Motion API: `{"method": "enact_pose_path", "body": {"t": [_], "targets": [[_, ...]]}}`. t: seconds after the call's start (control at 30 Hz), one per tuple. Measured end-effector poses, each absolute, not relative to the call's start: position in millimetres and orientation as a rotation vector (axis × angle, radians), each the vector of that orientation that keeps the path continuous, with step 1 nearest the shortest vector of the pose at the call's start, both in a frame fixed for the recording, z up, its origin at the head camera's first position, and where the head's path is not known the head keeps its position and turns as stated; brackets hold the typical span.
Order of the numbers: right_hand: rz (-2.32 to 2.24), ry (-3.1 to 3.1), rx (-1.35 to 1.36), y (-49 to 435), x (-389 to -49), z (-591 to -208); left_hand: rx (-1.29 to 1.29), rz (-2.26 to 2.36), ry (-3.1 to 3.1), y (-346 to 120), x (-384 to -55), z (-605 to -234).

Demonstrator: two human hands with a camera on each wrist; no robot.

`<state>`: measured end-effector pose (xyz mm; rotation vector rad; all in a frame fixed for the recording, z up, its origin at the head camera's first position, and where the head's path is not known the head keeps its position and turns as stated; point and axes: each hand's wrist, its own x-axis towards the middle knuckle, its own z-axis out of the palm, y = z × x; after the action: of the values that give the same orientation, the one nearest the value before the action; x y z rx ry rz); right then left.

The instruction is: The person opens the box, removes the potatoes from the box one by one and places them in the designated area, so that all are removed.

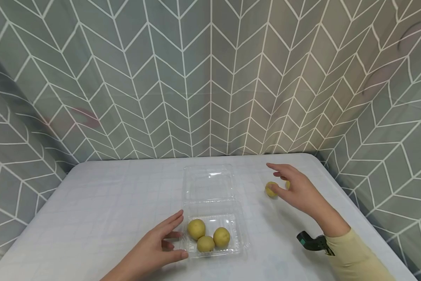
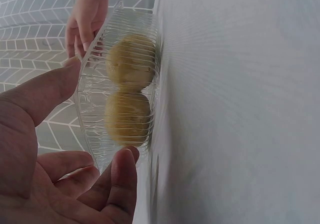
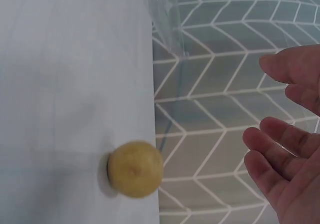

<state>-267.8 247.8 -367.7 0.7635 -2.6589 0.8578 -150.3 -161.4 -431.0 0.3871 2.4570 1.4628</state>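
A hinged clear plastic box (image 1: 245,241) stands on the table with its lid laid back. Inside its base are three round yellow fruits (image 1: 221,237). My left hand (image 1: 157,244) is at the box's left side, thumb and fingers spread, fingertips right at its ribbed wall; two of the fruits (image 2: 127,116) show through that wall in the left wrist view. Over the table at the right, my right hand (image 1: 298,191) hovers with fingers apart and nothing between them. Under it lies a loose yellow fruit (image 1: 271,189), and another (image 1: 288,185) is mostly hidden behind the hand.
A white cloth covers the table (image 1: 108,207). The clear lid (image 1: 208,183) lies behind the box base. Grey curtains with white lines (image 1: 210,86) hang behind the table and along both sides. A black strap-like device (image 1: 312,242) sits at the right sleeve's cuff.
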Motion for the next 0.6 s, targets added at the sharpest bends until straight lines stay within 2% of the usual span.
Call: {"method": "enact_pose_path", "body": {"t": [0.6], "targets": [[0.987, -2.616, 0.923, 210.1, -258.9, -365.3, 0.386, 1.456, 2.461, -161.7, -151.9, -432.2]]}}
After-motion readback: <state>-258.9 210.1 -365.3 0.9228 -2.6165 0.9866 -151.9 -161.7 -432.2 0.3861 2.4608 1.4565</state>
